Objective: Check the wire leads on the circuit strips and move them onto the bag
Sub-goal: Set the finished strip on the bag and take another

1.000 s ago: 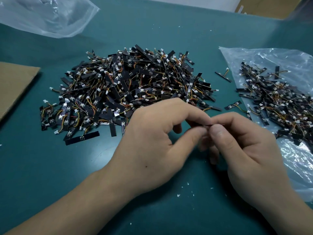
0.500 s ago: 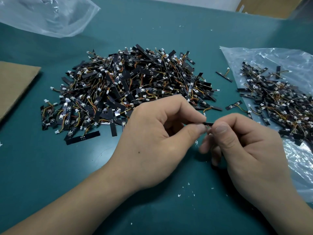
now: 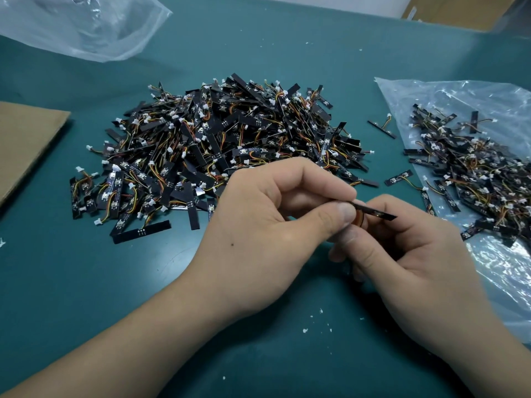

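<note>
Counter: teal mat, seen from the head camera.

9 o'clock edge: flat cardboard, partly out of view. At 11 o'clock: a spare bag, clear and crumpled, well apart from everything else.

Centre, toward 12 o'clock: the pile of unsorted black circuit strips, with orange and yellow leads and white plugs tangled through it. A few strips lie flat at its 7 o'clock fringe.

Left hand: comes in from 7 o'clock, just in front of the pile. Thumb and forefinger pinch the left end of one strip. Other fingers are curled under.

The strip is held clear of the counter, between the two hands, near level, with its free end pointing to 3 o'clock. A bit of orange lead shows just below it, by the left thumb tip.

Right hand: comes in from 5 o'clock. Its fingers are curled up under the strip and grip it from below, with the thumb reaching toward the lead. The exact contact on the lead is hidden.

White crumbs lie at 6 o'clock, below the hands.

Two loose strips lie on bare counter between the pile and the bag.

3 o'clock: the bag, clear and spread flat, carries the sorted strips in a looser heap.
</note>
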A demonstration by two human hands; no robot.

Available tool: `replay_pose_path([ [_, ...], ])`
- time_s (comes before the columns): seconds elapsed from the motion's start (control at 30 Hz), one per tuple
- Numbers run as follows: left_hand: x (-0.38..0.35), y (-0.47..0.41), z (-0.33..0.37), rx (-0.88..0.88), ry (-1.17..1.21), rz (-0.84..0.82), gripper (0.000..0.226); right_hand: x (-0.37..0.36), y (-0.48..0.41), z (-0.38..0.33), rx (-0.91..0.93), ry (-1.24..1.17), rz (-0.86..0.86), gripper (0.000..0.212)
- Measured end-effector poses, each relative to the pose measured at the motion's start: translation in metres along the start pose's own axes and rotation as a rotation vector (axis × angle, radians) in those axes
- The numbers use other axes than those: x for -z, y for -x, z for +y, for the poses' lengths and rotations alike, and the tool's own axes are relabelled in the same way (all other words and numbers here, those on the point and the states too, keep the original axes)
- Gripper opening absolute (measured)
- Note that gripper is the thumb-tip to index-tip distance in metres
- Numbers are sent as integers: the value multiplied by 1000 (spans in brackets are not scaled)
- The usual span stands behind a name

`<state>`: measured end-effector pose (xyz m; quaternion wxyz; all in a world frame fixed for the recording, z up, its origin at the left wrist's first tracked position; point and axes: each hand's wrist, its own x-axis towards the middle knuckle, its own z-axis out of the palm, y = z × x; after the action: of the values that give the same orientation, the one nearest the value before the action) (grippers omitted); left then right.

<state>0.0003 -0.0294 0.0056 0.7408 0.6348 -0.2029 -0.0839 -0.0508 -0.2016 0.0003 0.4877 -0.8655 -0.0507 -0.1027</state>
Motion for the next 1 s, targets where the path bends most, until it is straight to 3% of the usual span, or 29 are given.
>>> replay_pose_path([
  [0.23,2,-2,0,61,105,-29,14,0,0,-1,-32,64,25,33],
  [0.37,3,-3,-1,87,96,-57,11,0,0,-1,-51,48,40,55],
  [0.53,3,-5,0,109,3,-37,5,0,1,4,-3,-95,34,34],
  [0.77,2,-3,1,138,-75,-68,4,2,4,8,37,-168,56,33],
  [0.87,0,-1,2,134,-139,-119,14,4,5,8,33,-215,112,33],
  [1.0,-1,1,3,104,-201,-180,20,2,3,8,59,-192,25,34],
])
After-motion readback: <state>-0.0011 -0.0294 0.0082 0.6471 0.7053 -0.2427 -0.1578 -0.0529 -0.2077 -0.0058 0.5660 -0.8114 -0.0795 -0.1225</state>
